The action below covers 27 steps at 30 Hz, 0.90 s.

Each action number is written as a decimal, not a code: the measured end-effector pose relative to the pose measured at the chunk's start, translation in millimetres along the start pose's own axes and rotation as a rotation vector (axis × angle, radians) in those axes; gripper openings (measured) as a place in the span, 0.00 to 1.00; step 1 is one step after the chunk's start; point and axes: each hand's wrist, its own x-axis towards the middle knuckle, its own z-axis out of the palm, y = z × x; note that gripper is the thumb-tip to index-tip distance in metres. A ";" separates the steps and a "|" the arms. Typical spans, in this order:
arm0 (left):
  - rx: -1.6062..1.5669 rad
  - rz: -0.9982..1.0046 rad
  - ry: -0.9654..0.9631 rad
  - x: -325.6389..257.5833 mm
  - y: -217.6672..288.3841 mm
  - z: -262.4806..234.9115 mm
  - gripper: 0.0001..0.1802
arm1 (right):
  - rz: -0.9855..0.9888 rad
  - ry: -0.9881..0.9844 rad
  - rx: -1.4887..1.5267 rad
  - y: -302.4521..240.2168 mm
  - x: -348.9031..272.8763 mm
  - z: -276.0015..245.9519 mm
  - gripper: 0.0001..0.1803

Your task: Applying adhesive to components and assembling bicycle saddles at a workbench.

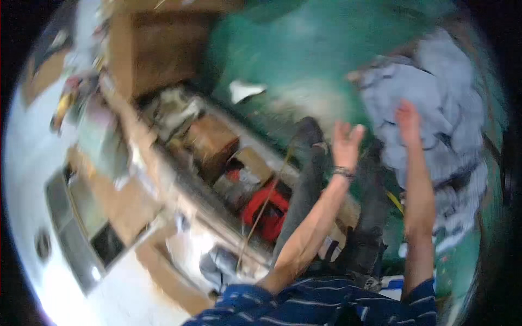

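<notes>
At the far left, a grey-framed panel (65,209) lies on the white-topped bench (117,288), next to a flat piece of brown cardboard (117,204). Beyond them, toward the far end of the bench, sits a pale green bundle (100,141), with something yellow (64,108) beside it, too blurred to name. The bench's long wooden edge (138,133) runs slantwise toward the person. Along that edge, lower down, is a long trough-like space holding a brown carton (212,138) and, nearer the person, a red item (266,209). A large cardboard box (171,54) stands at the trough's far end. Right of the trough, a white scrap (244,91) lies on the green floor (304,43).

The left hand (346,146), a dark bracelet at its wrist, is held out above the person's legs, fingers spread and nothing in its grasp. Farther right, the right hand (409,122) is in front of a heap of grey-blue cloth (451,103), its fingers loosely bent; blur leaves it impossible to tell whether they touch or pinch the fabric. The heap spreads along the right side of the floor.
</notes>
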 end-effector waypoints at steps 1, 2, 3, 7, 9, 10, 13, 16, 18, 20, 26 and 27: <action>-0.096 0.021 0.041 -4.0 16.4 -30.4 0.37 | 0.003 -0.023 0.049 -4.4 5.4 -10.8 0.24; -0.169 -0.034 0.060 -3.0 33.7 -61.8 0.34 | 0.052 -0.020 0.118 -15.2 2.4 -29.2 0.27; -0.174 0.092 0.105 3.6 53.4 -102.7 0.32 | 0.089 0.036 0.125 -24.7 4.3 -39.6 0.29; 0.111 0.637 0.493 14.7 121.9 -299.5 0.21 | 0.083 -0.430 0.154 -51.1 -36.1 -67.8 0.29; 0.079 0.722 0.857 24.3 153.3 -425.0 0.16 | 0.012 -0.070 -0.016 -55.1 -75.0 -64.6 0.28; 0.268 0.831 1.085 27.5 163.6 -487.5 0.18 | 0.026 -0.047 -0.007 -52.8 -92.4 -57.3 0.28; 0.990 0.535 1.604 5.3 169.2 -673.0 0.34 | 0.050 -0.141 -0.156 -43.0 -144.4 -30.8 0.28; 1.098 0.013 1.703 -17.5 142.4 -796.6 0.45 | 0.129 0.021 -0.350 -22.3 -177.8 9.0 0.27; 1.246 -0.360 1.575 -39.9 127.5 -848.6 0.42 | 0.213 0.018 -0.445 -5.2 -200.8 34.5 0.27; 1.300 -0.610 1.253 -57.3 127.1 -884.1 0.28 | 0.282 0.013 -0.686 13.6 -214.2 65.8 0.26; 1.563 -0.185 1.252 -108.9 195.5 -912.7 0.12 | 0.253 -0.337 -0.924 68.3 -259.2 192.5 0.25; 1.559 -0.189 1.252 -122.4 209.1 -909.2 0.12 | 0.256 -0.426 -0.962 76.4 -268.6 221.7 0.23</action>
